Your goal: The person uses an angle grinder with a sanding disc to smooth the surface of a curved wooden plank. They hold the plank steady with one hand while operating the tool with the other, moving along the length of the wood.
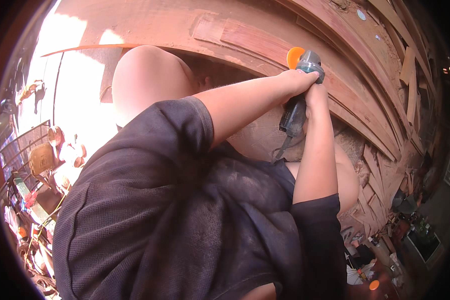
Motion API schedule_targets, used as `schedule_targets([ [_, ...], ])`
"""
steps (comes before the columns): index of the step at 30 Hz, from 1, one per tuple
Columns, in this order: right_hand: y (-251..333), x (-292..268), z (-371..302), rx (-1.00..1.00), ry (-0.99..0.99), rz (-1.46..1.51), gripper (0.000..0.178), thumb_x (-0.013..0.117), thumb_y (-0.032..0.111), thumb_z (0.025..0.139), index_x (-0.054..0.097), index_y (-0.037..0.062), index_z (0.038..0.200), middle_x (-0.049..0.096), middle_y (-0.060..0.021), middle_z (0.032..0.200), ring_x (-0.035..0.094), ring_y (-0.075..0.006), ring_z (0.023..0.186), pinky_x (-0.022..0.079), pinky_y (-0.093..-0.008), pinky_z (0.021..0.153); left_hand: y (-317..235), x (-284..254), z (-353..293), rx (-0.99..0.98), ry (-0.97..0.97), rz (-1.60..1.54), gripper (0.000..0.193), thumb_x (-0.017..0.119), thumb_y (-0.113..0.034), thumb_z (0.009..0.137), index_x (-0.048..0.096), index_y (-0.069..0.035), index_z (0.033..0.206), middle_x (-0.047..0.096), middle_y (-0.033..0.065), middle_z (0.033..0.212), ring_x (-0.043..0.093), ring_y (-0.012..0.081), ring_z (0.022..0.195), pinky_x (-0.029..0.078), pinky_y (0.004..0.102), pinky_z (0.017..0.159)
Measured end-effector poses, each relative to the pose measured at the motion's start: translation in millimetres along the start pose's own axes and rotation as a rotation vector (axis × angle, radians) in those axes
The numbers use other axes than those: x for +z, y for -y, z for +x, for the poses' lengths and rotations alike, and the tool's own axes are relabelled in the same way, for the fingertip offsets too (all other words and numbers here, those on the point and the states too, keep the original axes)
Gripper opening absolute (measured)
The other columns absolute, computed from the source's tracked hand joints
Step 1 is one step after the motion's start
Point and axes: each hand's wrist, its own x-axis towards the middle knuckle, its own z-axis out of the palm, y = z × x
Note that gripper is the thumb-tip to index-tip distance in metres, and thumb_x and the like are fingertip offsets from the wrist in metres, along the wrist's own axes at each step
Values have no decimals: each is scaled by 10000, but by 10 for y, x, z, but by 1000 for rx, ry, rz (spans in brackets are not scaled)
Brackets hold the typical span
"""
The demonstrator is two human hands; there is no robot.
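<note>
An angle grinder (293, 116) with a dark body and an orange disc (295, 57) is held out ahead of me, right of the middle. My left hand (301, 81) is closed around it close to the grey-green head (310, 63). Just below, my right hand (315, 98) is closed on the body, partly hidden by the left wrist. A cord trails from the rear end toward my lap. Beside the disc runs a reddish wooden plank (255, 41). Whether the disc touches the wood, I cannot tell.
Long boards (355, 52) stretch along the right, with wood offcuts (375, 192) heaped lower down. A wire basket (22, 142) and assorted clutter stand at the left. Bright sunlight falls on the floor at upper left. My bare knee (145, 82) is close to the boards.
</note>
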Motion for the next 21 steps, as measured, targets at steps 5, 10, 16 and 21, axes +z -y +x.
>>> schedule_targets([
  [5,337,620,-163,-38,59,-214,591,861,392,903,754,-150,1112,770,-177,1028,718,-228,892,555,-382,767,-36,-597,-239,23,-89,-96,841,639,-603,987,533,61,1493,616,244,1445,604,346,1312,487,476,1090],
  [10,619,1280,-268,-190,195,-605,535,821,419,915,776,-71,1124,790,-181,1029,729,-223,923,553,-391,811,49,-1109,-638,109,-245,-213,775,616,-593,1014,532,7,1497,630,234,1416,631,370,1275,516,554,1044],
  [16,737,1256,-362,-192,273,-778,568,740,442,941,744,-57,1213,772,-281,1149,750,-357,1120,557,-435,931,174,-1129,-613,123,-153,-287,840,587,-639,1029,449,-15,1573,514,270,1554,554,467,1376,469,655,1106],
  [21,339,361,-78,-142,136,-535,362,712,344,999,765,3,1110,759,-99,951,702,-189,795,539,-381,680,128,-487,-59,77,35,-111,775,621,-601,1013,580,34,1454,658,272,1355,679,428,1215,611,581,930],
])
